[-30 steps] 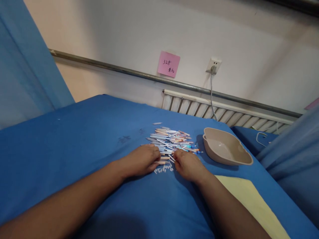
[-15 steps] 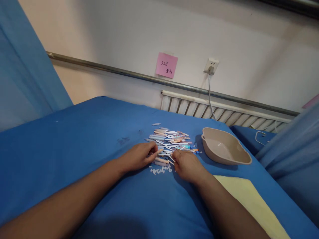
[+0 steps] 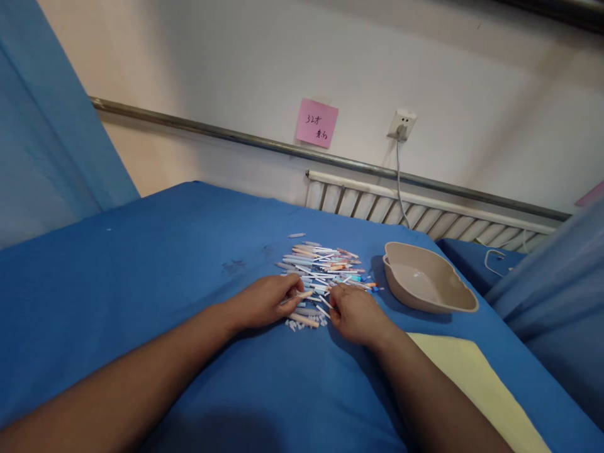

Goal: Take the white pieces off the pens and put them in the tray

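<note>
A heap of pen parts (image 3: 325, 270) lies on the blue cloth, with pale barrels, thin white sticks and some orange and blue pieces. At the heap's left front, my left hand (image 3: 271, 299) is closed on a peach pen barrel (image 3: 306, 294) whose end pokes out past the fingers. My right hand (image 3: 353, 313) rests at the right front with its fingers curled in; what they hold, if anything, is hidden. A white stick (image 3: 323, 311) lies beside its fingertips. Another peach barrel (image 3: 304, 320) lies across small white bits (image 3: 296, 326) in front.
A beige basin (image 3: 425, 277) stands to the right of the heap, with a yellow cloth (image 3: 472, 377) nearer to me. Behind are a radiator (image 3: 368, 201), a metal rail (image 3: 226, 135) and a socket with a cord (image 3: 402, 126). Blue curtains (image 3: 61, 126) hang at both sides.
A peach barrel at the front of the heap has shifted toward me, onto the small white bits. My left hand has moved slightly down; my right hand is almost in the same place.
</note>
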The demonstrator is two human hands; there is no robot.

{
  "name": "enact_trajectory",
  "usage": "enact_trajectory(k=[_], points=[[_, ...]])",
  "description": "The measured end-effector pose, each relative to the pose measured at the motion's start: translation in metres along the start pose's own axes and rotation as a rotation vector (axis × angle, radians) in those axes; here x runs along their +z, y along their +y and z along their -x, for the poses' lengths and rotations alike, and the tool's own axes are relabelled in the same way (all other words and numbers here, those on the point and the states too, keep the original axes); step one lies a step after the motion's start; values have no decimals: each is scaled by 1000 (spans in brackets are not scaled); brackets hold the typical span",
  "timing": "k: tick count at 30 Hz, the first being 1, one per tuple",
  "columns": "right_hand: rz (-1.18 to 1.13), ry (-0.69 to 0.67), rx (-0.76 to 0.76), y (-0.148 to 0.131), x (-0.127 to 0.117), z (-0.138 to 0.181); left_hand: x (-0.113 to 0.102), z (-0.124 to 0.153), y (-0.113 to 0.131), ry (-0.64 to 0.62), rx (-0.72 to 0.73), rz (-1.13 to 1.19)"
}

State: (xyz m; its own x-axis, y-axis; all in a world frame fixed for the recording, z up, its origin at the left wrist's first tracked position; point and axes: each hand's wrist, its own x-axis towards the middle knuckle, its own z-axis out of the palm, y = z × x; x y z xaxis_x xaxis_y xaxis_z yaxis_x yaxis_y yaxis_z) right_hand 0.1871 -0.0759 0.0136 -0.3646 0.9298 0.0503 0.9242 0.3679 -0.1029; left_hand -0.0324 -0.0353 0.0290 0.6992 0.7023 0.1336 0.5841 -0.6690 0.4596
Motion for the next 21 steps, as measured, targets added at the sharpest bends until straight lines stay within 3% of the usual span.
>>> enact_trajectory(k=[7, 15, 21], points=[[-84, 74, 7, 2, 4, -2, -2, -2, -6, 13, -60, 36], [-197, 286, -35, 6, 12, -7, -2, -3, -2, 30, -12, 27], [-462, 370, 58, 8, 21, -11, 6, -5, 4, 42, 16, -97]])
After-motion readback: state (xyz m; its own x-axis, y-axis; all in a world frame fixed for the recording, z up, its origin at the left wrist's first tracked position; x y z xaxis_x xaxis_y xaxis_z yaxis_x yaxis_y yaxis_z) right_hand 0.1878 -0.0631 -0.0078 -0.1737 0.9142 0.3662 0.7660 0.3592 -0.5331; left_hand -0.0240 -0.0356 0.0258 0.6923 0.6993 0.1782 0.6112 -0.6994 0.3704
